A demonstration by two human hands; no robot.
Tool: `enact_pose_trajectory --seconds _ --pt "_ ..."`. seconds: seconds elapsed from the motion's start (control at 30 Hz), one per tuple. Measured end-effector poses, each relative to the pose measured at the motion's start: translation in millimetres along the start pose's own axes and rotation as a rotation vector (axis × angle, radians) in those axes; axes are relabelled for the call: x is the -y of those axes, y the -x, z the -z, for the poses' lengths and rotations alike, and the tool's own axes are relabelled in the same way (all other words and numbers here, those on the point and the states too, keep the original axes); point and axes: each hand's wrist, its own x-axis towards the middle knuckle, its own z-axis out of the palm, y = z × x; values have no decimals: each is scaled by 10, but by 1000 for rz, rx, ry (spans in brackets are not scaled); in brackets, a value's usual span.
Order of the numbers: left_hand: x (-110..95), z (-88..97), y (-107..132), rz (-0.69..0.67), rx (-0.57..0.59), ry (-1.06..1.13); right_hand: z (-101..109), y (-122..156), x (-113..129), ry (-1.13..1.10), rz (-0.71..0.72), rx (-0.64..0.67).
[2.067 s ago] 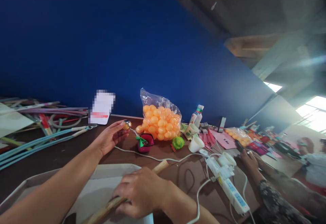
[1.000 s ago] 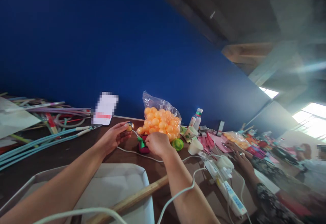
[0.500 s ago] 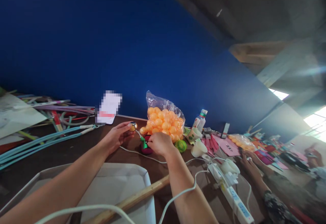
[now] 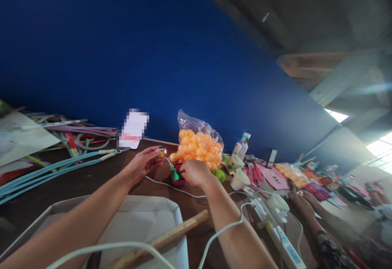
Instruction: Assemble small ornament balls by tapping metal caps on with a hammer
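My left hand [image 4: 144, 163] pinches a small shiny gold ball [image 4: 162, 152] between thumb and fingers, held above the brown table. Just to its right, my right hand [image 4: 196, 172] is closed, knuckles up, with its fingertips at a dark magenta item [image 4: 178, 182] on the table. A shiny green piece [image 4: 174, 174] rises from that item beside the fingers. What the right fingers grip is hidden. Directly behind the right hand stands a clear plastic bag of orange balls [image 4: 200, 146]. A green ball [image 4: 219, 175] lies by the right wrist.
A white tray [image 4: 180, 236] with a wooden stick [image 4: 183, 226] across it lies in front. White cables and a power strip [image 4: 283, 236] run at right. Blue tubes [image 4: 61, 170] lie left, beside a phone [image 4: 133, 130]. Another person's hands [image 4: 301, 203] work at far right.
The view has shifted slightly. Both hands keep nearly the same places, the left still with the gold ball and the right still at the magenta item.
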Motion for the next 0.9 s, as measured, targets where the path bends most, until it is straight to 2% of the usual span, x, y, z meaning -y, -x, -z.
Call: enact_pose_trajectory --seconds 0.47,0.9 --pt "-4 -3 -3 -8 3 -4 -33 -87 75 98 -31 13" --pt "9 -2 -14 -5 -9 5 6 -210 26 88 -38 113"
